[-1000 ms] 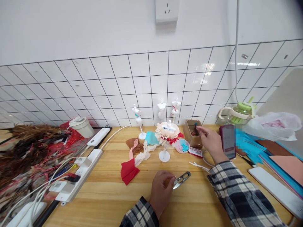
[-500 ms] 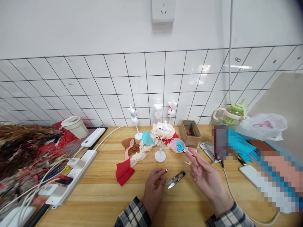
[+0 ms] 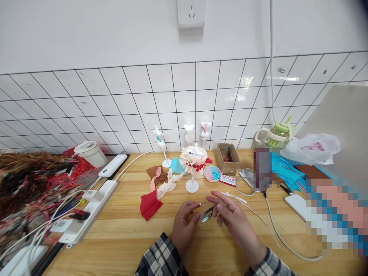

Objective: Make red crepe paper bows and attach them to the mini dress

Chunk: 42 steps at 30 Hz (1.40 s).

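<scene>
Snips lie between left hand, fingers half curled, and right hand, fingers loosely spread, toward the near edge of the tabletop. Whether either grips anything cannot be told. The step appears a reach; lifting the snips would call for a right-hand pinch.

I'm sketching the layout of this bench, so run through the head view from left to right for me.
Brown feathery pile, lidded cup, red cloth, left hand, small snips, right hand, green-lidded bottle, clear plastic bag.
</scene>
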Each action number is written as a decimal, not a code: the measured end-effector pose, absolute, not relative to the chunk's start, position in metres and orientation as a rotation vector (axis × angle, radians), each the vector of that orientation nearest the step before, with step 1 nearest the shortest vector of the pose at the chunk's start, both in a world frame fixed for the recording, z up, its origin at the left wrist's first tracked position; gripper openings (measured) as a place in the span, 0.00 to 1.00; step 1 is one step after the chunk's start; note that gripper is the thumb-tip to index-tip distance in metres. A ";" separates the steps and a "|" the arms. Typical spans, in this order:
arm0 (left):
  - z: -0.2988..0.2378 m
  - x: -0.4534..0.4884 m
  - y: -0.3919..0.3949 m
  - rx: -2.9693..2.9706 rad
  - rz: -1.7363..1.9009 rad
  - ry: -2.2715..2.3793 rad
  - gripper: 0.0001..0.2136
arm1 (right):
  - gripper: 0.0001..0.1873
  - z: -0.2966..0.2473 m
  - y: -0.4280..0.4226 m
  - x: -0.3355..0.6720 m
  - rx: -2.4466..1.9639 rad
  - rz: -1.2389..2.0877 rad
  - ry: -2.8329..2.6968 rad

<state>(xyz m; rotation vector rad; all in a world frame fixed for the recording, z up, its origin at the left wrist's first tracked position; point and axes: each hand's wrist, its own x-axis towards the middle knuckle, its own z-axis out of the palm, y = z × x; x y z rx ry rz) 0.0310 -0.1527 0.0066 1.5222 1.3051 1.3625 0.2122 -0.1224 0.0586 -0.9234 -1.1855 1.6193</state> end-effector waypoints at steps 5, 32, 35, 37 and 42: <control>0.009 0.032 -0.153 1.531 1.397 1.268 0.09 | 0.14 0.050 -0.129 0.206 -1.034 0.870 -1.951; 0.018 0.036 -0.158 1.654 1.317 1.393 0.07 | 0.11 0.035 -0.126 0.200 -1.189 1.021 -1.757; 0.020 0.036 -0.158 1.634 1.317 1.396 0.08 | 0.15 0.043 -0.108 0.209 -1.256 1.005 -1.665; 0.020 0.036 -0.158 1.621 1.318 1.390 0.08 | 0.17 0.057 -0.082 0.222 -1.307 0.857 -1.656; 0.018 0.036 -0.158 1.623 1.309 1.372 0.07 | 0.16 0.100 0.006 0.262 -1.557 0.260 -1.694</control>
